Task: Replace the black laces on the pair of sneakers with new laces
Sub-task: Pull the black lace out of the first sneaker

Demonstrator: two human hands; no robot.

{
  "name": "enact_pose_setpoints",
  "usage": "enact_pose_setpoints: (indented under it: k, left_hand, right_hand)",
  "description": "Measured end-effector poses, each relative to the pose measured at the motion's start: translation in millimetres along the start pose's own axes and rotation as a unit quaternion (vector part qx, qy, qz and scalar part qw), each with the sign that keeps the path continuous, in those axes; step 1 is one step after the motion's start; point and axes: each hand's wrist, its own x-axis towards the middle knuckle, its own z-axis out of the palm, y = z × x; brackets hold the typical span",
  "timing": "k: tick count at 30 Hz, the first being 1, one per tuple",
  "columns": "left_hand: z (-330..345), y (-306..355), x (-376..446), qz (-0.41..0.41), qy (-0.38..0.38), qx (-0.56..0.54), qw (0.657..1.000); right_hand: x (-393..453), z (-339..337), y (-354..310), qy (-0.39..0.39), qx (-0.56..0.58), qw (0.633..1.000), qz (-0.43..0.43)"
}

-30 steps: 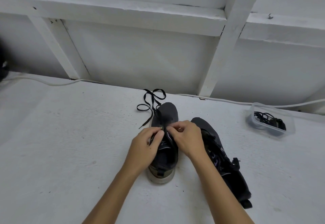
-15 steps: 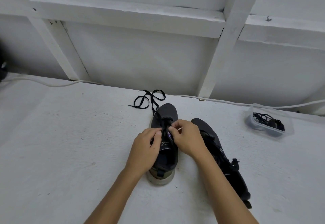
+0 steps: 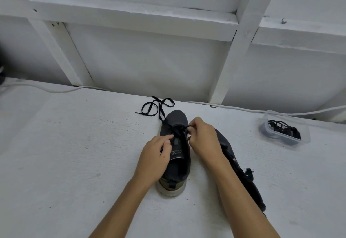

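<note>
A dark grey sneaker (image 3: 176, 164) stands upright on the white table, toe pointing away from me. Its black lace (image 3: 157, 106) runs from the lowest eyelets and lies in loops beyond the toe. My left hand (image 3: 155, 155) rests on the shoe's left side and pinches the lace near the tongue. My right hand (image 3: 203, 136) pinches the lace at the front eyelets on the right side. The second sneaker (image 3: 241, 170) lies on its side to the right, partly hidden by my right forearm.
A clear plastic tub (image 3: 286, 131) holding black laces sits at the right back of the table (image 3: 65, 163). A white cable (image 3: 243, 107) runs along the back edge. A white framed wall (image 3: 149, 60) rises directly behind.
My right hand moved forward toward the toe, pulling the lace at the front eyelets. The tongue is now uncovered. The loose lace end beyond the toe shifted left.
</note>
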Motion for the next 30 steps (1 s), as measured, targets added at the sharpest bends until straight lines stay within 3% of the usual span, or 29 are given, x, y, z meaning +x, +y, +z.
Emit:
enact_pose_setpoints:
  k: [3,6,9,12,14,20,24,27,30]
  left_hand:
    - [-0.6,0.6,1.6,-0.002,-0.006,0.003,1.000]
    - [0.2,-0.4,2.3,-0.006,-0.010,0.012,1.000]
    - [0.1,-0.9,2.3,-0.008,-0.012,0.021,1.000]
    - [-0.4,0.9,0.9,-0.003,-0.014,0.024,1.000]
    - [-1.3,1.1,-0.1,0.001,-0.004,0.023,1.000]
    - [-6.7,-0.4,-4.2,-0.003,0.076,0.012,0.997]
    - [-11.9,-4.9,-4.6,-0.001,0.092,0.032,0.995]
    - [-15.3,-7.9,-3.2,0.005,0.092,0.050,0.994]
    - [-12.3,-9.0,-1.4,0.010,0.084,0.055,0.995]
  right_hand:
    - [-0.2,2.7,-1.1,0.059,0.020,0.998,0.012]
    - [-7.3,6.0,0.0,-0.010,0.093,0.988,0.124]
    - [-9.0,3.6,2.9,-0.054,0.068,0.991,0.103]
    - [-1.3,-0.8,5.2,0.041,0.010,0.998,0.046]
    - [0.3,0.6,3.3,0.076,0.048,0.995,0.051]
    - [-17.4,15.6,1.0,-0.044,0.156,0.978,0.128]
    - [-21.3,22.1,0.7,-0.084,0.236,0.958,0.138]
    - [-16.8,22.0,-4.5,-0.058,0.261,0.954,0.135]
    - [-10.5,17.0,-6.5,0.039,0.360,0.917,0.168]
